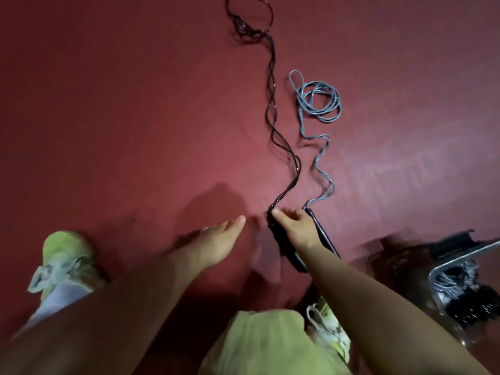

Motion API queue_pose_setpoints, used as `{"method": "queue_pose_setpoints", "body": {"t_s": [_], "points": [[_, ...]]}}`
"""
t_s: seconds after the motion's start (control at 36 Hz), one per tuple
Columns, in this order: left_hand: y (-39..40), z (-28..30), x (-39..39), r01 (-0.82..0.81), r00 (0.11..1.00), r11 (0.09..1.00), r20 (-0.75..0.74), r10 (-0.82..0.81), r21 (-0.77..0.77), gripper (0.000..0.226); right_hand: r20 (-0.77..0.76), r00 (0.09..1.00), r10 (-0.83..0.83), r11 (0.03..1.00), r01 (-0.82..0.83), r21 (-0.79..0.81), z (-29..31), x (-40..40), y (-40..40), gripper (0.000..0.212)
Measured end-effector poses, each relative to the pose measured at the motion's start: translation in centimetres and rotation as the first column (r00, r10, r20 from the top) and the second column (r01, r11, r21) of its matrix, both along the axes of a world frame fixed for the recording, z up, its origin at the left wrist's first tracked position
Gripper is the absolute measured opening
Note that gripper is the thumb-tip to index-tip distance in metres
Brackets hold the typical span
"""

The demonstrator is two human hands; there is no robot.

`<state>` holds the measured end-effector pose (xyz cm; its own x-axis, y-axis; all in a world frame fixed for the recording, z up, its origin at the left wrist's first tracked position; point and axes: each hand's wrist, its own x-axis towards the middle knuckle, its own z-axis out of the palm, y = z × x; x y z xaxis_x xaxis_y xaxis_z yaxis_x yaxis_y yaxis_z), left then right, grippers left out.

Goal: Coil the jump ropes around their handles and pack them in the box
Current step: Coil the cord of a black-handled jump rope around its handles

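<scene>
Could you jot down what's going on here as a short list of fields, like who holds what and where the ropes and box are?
right hand: grips the black rope's handles on the floor
left hand: fingers straight, holds nothing, just left of the handles
black rope: uncoiled, trails away across the red floor
blue rope: loose, partly looped, right of the black one, untouched
box: far right, already holds coiled ropes
stage: winding not yet begun

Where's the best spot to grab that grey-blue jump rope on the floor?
Judging by its pose, at the dark handles, from above: they lie flat beside the right hand, rigid and close together. The grey-blue rope itself is loose coils and would slip or tangle.
</scene>
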<state>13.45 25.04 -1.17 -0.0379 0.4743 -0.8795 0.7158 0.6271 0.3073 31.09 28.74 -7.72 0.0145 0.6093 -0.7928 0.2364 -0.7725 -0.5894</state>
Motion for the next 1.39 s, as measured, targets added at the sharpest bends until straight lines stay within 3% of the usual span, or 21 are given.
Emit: {"method": "queue_pose_setpoints", "body": {"t_s": [0.06, 0.14, 0.25, 0.31, 0.36, 0.42, 0.5, 0.56, 0.67, 0.72, 0.83, 0.92, 1.0, 1.06, 1.14, 1.22, 1.31, 1.39], "points": [[-0.7, -0.8, -0.6, -0.106, 0.994, 0.994, 0.037, 0.106, 0.010, 0.056, 0.181, 0.961, 0.210, 0.975, -0.220, 0.037, -1.5, -0.6, -0.1, 0.064], [-1.7, -1.6, -1.2, -0.273, 0.958, 0.962, 0.088, 0.272, -0.005, 0.081, 0.456, 0.736, 0.500, 0.822, -0.569, 0.017, -2.2, -1.3, -0.1, 0.051], [-3.5, -3.7, -2.4, -0.432, 0.894, 0.902, 0.126, 0.430, -0.017, 0.123, 0.500, 0.610, 0.615, 0.723, -0.689, -0.048, -2.6, -2.6, -0.3, 0.034], [-3.9, -3.2, -3.0, -0.493, 0.863, 0.870, 0.116, 0.492, -0.022, 0.112, 0.491, 0.583, 0.647, 0.695, -0.716, -0.067, -2.6, -3.2, -0.4, 0.028], [-4.2, -2.7, -3.4, -0.539, 0.836, 0.842, 0.108, 0.538, -0.023, 0.088, 0.463, 0.609, 0.644, 0.707, -0.705, -0.057, -2.5, -3.7, -0.4, 0.020], [-4.4, -2.1, -3.7, -0.569, 0.816, 0.822, 0.113, 0.567, -0.024, 0.072, 0.369, 0.712, 0.597, 0.776, -0.629, -0.041, -2.2, -4.1, -0.4, 0.012], [-4.8, -0.6, -4.1, -0.610, 0.781, 0.791, 0.131, 0.611, -0.051, 0.065, 0.188, 0.899, 0.396, 0.916, -0.402, -0.007, 0.1, -5.0, -0.7, 0.016], [-4.9, 0.4, -4.0, -0.626, 0.755, 0.775, 0.182, 0.629, -0.085, 0.062, 0.017, 0.965, 0.261, 0.965, -0.262, 0.003, 1.7, -6.0, -0.7, 0.012], [-5.1, 3.9, -4.4, -0.700, 0.661, 0.705, 0.273, 0.699, -0.114, 0.052, -0.256, 0.953, 0.162, 0.987, -0.161, 0.025, 7.8, -8.8, 0.2, 0.016], [-4.7, 6.8, -4.6, -0.703, 0.602, 0.696, 0.399, 0.691, -0.146, 0.038, -0.372, 0.917, 0.142, 0.990, -0.131, 0.056, 11.4, -9.9, 0.9, 0.019], [-4.0, 12.9, -5.4, -0.726, 0.446, 0.655, 0.583, 0.679, -0.207, 0.030, -0.477, 0.867, 0.143, 0.989, -0.105, 0.104, 18.3, -11.7, 1.9, 0.018], [-3.9, 18.2, -6.1, -0.715, 0.446, 0.676, 0.629, 0.637, -0.178, 0.024, -0.456, 0.867, 0.203, 0.978, -0.152, 0.145, 23.5, -12.4, 2.3, 0.016], [-4.6, 22.7, -7.1, -0.672, 0.452, 0.722, 0.681, 0.576, -0.165, 0.024, -0.199, 0.914, 0.353, 0.909, -0.285, 0.304, 27.8, -12.4, 2.8, 0.033], [-5.6, 25.5, -7.8, -0.647, 0.436, 0.743, 0.717, 0.544, -0.170, 0.030, -0.011, 0.917, 0.400, 0.815, -0.350, 0.462, 30.0, -11.9, 3.0, 0.047], [-7.4, 29.1, -8.8, -0.608, 0.396, 0.768, 0.760, 0.514, -0.202, 0.029, 0.168, 0.820, 0.547, 0.566, -0.510, 0.647, 32.4, -11.1, 2.0, 0.048], [-9.2, 30.9, -9.2, -0.558, 0.354, 0.787, 0.783, 0.512, -0.263, 0.027, 0.111, 0.754, 0.648, 0.517, -0.542, 0.663, 34.4, -11.2, 0.0, 0.043], [-10.9, 32.1, -9.1, -0.490, 0.256, 0.793, 0.811, 0.527, -0.360, 0.022, 0.048, 0.719, 0.693, 0.526, -0.551, 0.648, 35.4, -11.7, -2.5, 0.060], [-12.6, 32.4, -8.8, -0.461, 0.156, 0.792, 0.842, 0.516, -0.400, 0.044, 0.069, 0.699, 0.712, 0.485, -0.561, 0.671, 36.2, -11.6, -4.9, 0.064]]}}
